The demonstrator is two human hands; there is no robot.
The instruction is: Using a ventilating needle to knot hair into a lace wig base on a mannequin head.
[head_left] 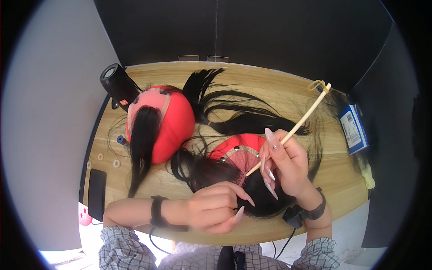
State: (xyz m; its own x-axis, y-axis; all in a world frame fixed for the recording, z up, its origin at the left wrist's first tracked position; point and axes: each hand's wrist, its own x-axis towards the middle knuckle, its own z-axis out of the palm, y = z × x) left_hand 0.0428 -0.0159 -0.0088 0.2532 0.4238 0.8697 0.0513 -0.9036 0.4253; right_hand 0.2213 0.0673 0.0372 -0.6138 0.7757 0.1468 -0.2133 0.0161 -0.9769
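My right hand [285,162] grips a wooden-handled wig needle [303,118] between thumb and fingers. It is a long pale stick, tilted, with a yellowish rubber band near its upper end. Its lower end meets the pinkish mesh of a wig cap [229,162] on a red head form [245,140]; the fine tip is too small to make out. Several round pin heads sit along the cap's beige edge. Black hair [261,200] spreads from the mesh to both sides. At its near edge my left hand [216,206] is curled, with strands of this hair between thumb and index finger.
A second red head form [177,123] with a partly haired cap stands left. Loose black hair [252,123] lies behind. Around the wooden table [337,180] are a black cylindrical speaker [119,85], a blue-and-white box [354,129], a dark phone-like slab [96,193] and small rings [116,164].
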